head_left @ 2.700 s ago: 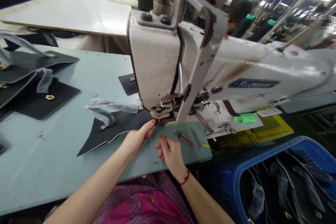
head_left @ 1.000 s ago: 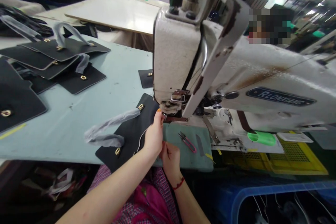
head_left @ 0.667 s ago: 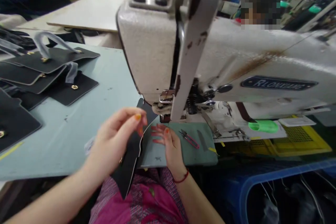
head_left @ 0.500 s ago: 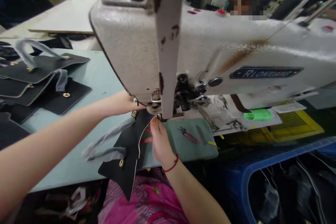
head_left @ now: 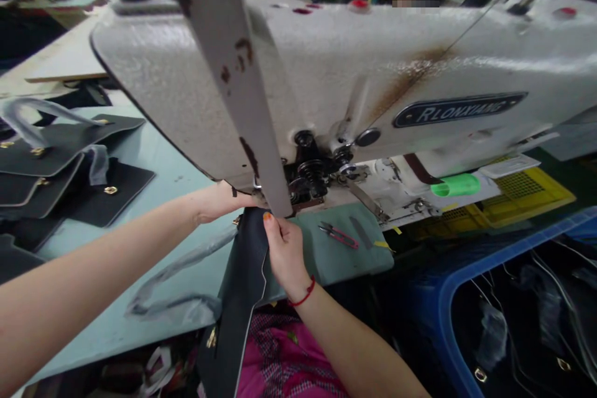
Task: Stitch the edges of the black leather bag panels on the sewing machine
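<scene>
A black bag panel (head_left: pixel 242 273) with a pale edge hangs from under the head of the sewing machine (head_left: pixel 326 68) toward my lap. My right hand (head_left: pixel 285 252) grips its right edge, thumb on top, just below the machine's needle area. My left hand (head_left: pixel 228 199) reaches in at the panel's far left side, its fingers hidden behind the machine head. A plastic-wrapped handle (head_left: pixel 172 286) loops out from the panel over the table. Gold hardware (head_left: pixel 211 337) shows at the handle's lower end.
More black bag panels (head_left: pixel 60 149) with wrapped handles lie on the left of the table. Pink thread snips (head_left: pixel 339 235) rest right of my hand. A blue bin (head_left: pixel 443 323) with black pieces stands at the right, near a yellow crate (head_left: pixel 517 189).
The view has shifted, so the machine appears further left. The panel now hangs straighter and lower, with less of it bent. My right fingers have curled in closer to its edge.
</scene>
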Demonstrator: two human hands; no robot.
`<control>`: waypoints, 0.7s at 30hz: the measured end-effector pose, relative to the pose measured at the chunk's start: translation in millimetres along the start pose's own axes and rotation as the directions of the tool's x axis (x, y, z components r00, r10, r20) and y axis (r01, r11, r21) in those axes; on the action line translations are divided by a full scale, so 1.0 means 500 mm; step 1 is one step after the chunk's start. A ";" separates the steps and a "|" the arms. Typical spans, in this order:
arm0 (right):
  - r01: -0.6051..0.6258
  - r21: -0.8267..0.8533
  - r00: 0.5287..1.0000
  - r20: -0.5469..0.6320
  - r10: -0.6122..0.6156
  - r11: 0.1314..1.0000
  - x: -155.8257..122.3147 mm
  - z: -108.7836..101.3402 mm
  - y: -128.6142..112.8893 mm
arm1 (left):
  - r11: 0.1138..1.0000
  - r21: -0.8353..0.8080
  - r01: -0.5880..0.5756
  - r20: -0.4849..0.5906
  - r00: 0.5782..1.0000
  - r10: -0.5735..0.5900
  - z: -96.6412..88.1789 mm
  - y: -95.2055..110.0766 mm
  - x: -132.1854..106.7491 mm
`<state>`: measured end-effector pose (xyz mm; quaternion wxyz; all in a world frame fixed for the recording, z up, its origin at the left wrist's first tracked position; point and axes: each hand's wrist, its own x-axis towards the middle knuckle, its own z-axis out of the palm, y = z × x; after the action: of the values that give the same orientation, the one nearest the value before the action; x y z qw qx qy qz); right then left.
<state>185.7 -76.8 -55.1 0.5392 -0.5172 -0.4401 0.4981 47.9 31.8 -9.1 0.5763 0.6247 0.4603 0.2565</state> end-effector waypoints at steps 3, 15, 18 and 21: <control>0.019 -0.057 1.000 0.013 -0.018 0.998 0.003 -0.008 -0.005 | 0.999 -0.029 0.022 0.054 0.998 -0.021 0.005 -0.007 -0.007; 0.004 -0.120 1.000 -0.031 -0.008 0.993 0.007 -0.004 -0.004 | 1.000 0.018 -0.017 0.117 0.993 0.015 0.019 0.025 -0.011; 0.004 -0.146 1.000 -0.017 -0.007 0.989 0.007 -0.009 -0.006 | 1.000 -0.021 -0.011 0.144 0.990 0.014 0.014 0.011 -0.007; 0.010 -0.156 1.000 0.020 -0.007 0.988 0.007 -0.017 -0.011 | 0.998 -0.069 0.004 0.124 0.992 0.004 0.010 -0.003 -0.004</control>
<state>194.7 -74.3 -50.5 0.4948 -0.5511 -0.4852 0.4647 51.1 27.4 -11.2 0.6249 0.6192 0.4146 0.2330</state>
